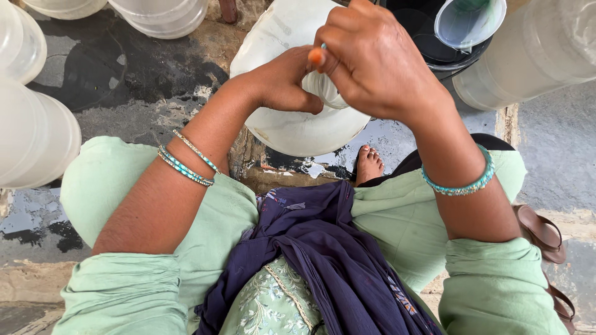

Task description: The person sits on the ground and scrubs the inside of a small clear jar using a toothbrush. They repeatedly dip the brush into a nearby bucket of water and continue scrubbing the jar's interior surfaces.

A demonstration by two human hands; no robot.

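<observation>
- My left hand (282, 80) curls around the neck of the big white jug (292, 127) at the top middle.
- My right hand (372, 59) is closed over the jug's mouth, fingers bunched together.
- 1 black bucket (434, 62) sits at the upper right.

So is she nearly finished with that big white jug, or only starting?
Hard to say how much is done: several white jugs stand around on the wet floor, and whether they are finished does not show. In hand now: the left hand steadies the neck of the big white jug, and the right hand works at its mouth. A funnel sits in the black bucket.
</observation>
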